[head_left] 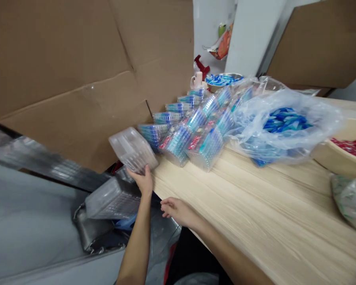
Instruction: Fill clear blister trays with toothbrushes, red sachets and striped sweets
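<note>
My left hand grips a stack of clear plastic trays, held tilted at the table's left edge. My right hand hovers near the front edge of the wooden table; its fingers are loosely curled, slightly apart, and nothing shows in them. Beyond the stack stand rows of clear packs filled with blue, teal and red pieces. Below my left hand, another stack of clear trays rests lower down beside the table.
Big cardboard sheets wall off the far left. A plastic bag of blue pieces, a cream basin with red pieces and a clear bag sit at the right. A metal bowl of blue pieces stands behind.
</note>
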The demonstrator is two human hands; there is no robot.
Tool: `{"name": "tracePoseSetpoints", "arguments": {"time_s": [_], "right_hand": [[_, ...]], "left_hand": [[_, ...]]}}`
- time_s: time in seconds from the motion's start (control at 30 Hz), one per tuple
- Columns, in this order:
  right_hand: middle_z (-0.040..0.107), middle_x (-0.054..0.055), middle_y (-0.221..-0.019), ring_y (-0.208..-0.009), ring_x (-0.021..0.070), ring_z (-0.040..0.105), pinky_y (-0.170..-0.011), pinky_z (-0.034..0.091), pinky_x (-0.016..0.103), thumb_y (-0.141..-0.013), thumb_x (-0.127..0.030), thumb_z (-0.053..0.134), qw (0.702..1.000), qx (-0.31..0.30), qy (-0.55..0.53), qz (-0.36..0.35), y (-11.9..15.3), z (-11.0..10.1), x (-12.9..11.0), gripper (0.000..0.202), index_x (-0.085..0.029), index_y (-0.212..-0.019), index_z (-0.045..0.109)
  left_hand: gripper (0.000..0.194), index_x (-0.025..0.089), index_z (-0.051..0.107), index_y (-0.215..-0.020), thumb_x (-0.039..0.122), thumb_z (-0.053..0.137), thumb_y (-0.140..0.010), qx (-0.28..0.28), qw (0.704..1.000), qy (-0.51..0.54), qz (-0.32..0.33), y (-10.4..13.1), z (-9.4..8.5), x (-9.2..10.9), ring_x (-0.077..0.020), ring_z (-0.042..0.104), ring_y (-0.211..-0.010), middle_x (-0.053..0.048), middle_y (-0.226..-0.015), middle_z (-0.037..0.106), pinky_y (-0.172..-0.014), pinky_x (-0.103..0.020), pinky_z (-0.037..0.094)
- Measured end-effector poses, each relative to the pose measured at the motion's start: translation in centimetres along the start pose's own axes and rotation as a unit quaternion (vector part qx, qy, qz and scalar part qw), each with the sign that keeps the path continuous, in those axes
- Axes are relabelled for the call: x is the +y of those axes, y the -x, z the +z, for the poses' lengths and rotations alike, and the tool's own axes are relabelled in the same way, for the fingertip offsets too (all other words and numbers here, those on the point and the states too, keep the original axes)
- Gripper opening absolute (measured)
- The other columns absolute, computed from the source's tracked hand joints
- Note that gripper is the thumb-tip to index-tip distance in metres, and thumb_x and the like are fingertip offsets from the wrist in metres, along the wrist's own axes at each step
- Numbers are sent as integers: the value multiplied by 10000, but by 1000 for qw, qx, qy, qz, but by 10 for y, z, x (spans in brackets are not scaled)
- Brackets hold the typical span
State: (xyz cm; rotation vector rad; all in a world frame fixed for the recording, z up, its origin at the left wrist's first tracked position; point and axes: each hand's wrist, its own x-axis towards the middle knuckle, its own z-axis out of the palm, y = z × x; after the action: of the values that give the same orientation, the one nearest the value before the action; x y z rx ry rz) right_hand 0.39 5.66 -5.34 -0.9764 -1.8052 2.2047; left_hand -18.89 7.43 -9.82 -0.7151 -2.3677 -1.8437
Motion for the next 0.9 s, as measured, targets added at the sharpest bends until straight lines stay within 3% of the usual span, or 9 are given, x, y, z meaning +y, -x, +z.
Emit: {"name": "tracePoseSetpoints", "arguments": {"time_s": [0.1, 0.23, 0.37, 0.5, 0.6, 0.7, 0.73, 0.8, 0.9], "right_hand": [[656, 34, -771, -743, 167, 647, -745, 484, 312, -843, -227, 527, 999, 22, 26, -29, 28, -13, 2, 205, -138, -993, 634], [690, 108, -937, -866, 223, 664, -812, 489, 360, -855, -346, 506, 996, 61, 25, -63, 71, -31, 4, 317, -128, -1053, 623], [696, 103, -973, -904, 228, 662, -857, 492, 380, -847, -481, 494, 981, 161, -1, -106, 107, -58, 6, 382, -175, -1031, 629], [703, 99, -978, -887, 231, 669, -842, 510, 389, -807, -552, 518, 936, 321, 5, -141, 140, -101, 12, 399, -216, -975, 654], [718, 106, -931, -831, 249, 684, -805, 527, 411, -736, -627, 560, 888, 433, 13, -156, 160, -136, 23, 454, -220, -904, 672], [725, 109, -888, -772, 250, 695, -776, 544, 420, -667, -690, 590, 849, 504, -19, -159, 171, -160, 37, 532, -207, -874, 673], [726, 108, -869, -754, 250, 697, -766, 549, 422, -648, -708, 596, 841, 518, -34, -155, 172, -165, 42, 556, -201, -865, 673], [728, 106, -827, -715, 248, 698, -741, 555, 424, -616, -737, 601, 832, 532, -58, -146, 171, -169, 49, 592, -192, -839, 671], [729, 101, -800, -691, 241, 697, -722, 558, 415, -613, -749, 597, 839, 520, -63, -147, 166, -167, 53, 608, -185, -832, 669]], "left_hand": [[907, 120, 52, -1437, 404, 624, -793, 31, 999, 4, -26, -16, 1, 0, -278, 265, -1403, -263, -1500, 207, -1152, -416, 217], [890, 81, 64, -1438, 325, 616, -785, 11, 1000, -27, 3, -29, 4, 0, -279, 198, -1426, -275, -1517, 152, -1162, -424, 185], [906, 28, 54, -1442, 309, 600, -776, 9, 997, -69, 18, -27, 6, -1, -326, 172, -1426, -299, -1509, 158, -1164, -473, 153], [905, 78, 64, -1447, 315, 606, -761, 10, 997, -80, 1, -24, 4, 5, -366, 160, -1422, -280, -1515, 162, -1149, -564, 100], [897, 27, 89, -1430, 306, 598, -746, 36, 996, -80, 3, -13, 1, 14, -381, 71, -1433, -310, -1508, 110, -1153, -562, 67], [776, 15, 191, -1397, 326, 549, -783, 61, 992, -58, 96, 18, -1, 30, -358, 92, -1434, -305, -1484, 157, -1161, -540, 75], [689, 43, 260, -1374, 335, 523, -808, 39, 988, -40, 145, 33, 0, 38, -338, 156, -1423, -280, -1466, 224, -1162, -524, 113], [483, 126, 414, -1285, 353, 468, -861, -65, 972, -5, 227, 62, 5, 57, -290, 317, -1363, -213, -1398, 378, -1150, -480, 208], [360, 192, 520, -1192, 390, 428, -906, -214, 937, 18, 274, 89, 24, 95, -244, 413, -1304, -157, -1351, 470, -1118, -431, 292]]}}
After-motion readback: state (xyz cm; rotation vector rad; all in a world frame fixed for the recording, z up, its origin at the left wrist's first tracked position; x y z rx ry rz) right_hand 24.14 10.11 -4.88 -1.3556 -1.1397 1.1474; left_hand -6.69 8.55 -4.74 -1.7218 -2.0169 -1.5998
